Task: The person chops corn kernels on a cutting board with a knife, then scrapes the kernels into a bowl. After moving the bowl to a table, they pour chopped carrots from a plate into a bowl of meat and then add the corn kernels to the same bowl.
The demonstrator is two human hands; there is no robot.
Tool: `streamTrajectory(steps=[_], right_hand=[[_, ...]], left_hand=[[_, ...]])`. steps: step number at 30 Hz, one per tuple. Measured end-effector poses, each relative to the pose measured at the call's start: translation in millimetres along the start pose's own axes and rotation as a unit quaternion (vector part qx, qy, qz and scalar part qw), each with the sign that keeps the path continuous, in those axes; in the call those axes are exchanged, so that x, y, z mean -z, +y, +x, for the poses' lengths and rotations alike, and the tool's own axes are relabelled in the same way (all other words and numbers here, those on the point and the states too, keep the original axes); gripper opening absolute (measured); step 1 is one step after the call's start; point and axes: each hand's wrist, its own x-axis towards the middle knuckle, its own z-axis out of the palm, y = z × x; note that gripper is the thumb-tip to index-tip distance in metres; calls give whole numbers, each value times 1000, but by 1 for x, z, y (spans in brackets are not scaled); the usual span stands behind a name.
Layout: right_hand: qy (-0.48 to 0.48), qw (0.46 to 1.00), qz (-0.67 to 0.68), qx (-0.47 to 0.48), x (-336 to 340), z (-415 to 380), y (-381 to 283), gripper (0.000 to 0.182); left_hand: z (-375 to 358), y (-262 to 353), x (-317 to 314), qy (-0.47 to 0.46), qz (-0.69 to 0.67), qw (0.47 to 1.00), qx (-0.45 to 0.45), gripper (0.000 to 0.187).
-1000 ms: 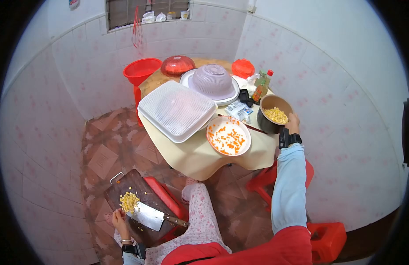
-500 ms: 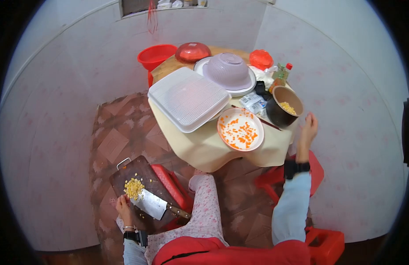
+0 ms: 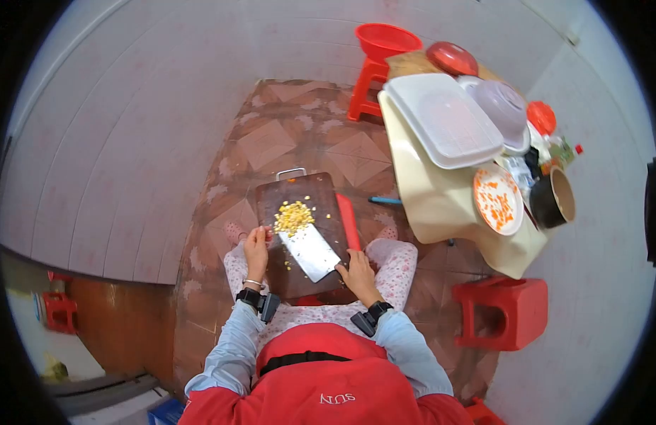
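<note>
A dark cutting board [image 3: 315,191] with a metal handle lies over a red stool in front of me. Chopped yellow pieces [image 3: 294,217] are piled on it, with a few scattered around. The cleaver [image 3: 310,253] rests flat on the board, its blade tip touching the pile. My right hand [image 3: 358,275] is closed around the cleaver's handle at the board's right edge. At the left edge is my left hand [image 3: 256,251], its fingers drawn together near the pile; whether anything is between them is too small to tell.
On the table [image 3: 427,195] at the right are a lidded white container [image 3: 452,124], a purple bowl [image 3: 499,106], a plate with orange bits [image 3: 498,200] and a dark pot [image 3: 552,200]. A red stool [image 3: 503,312] stands below. A red basin [image 3: 388,41] is farther back.
The view has swung left and down. My right hand has come from beside the pot to the cleaver and taken its handle. My left hand stays at the board's left edge.
</note>
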Motion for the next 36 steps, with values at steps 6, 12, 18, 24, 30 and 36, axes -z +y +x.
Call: streamTrajectory(steps=[6, 12, 18, 24, 30, 36], right_hand=[[-54, 998, -19, -10, -9, 1, 9, 52], [-137, 987, -79, 37, 1, 6, 10, 47], [-225, 973, -38, -29, 22, 19, -7, 38], [-375, 839, 307, -248, 51, 33, -47, 41], [-229, 973, 8, 25, 72, 13, -72, 34], [-163, 968, -115, 151, 76, -8, -69, 36]], left_hand=[[-22, -18, 30, 29, -33, 998, 47, 30], [-39, -39, 29, 14, -63, 994, 88, 31], [-37, -51, 26, -1, -51, 994, 99, 32], [-35, -62, 16, -31, -50, 993, 98, 30], [-26, -67, 7, -8, -36, 997, 64, 28], [2, -56, 10, 16, 87, 996, -29, 29]])
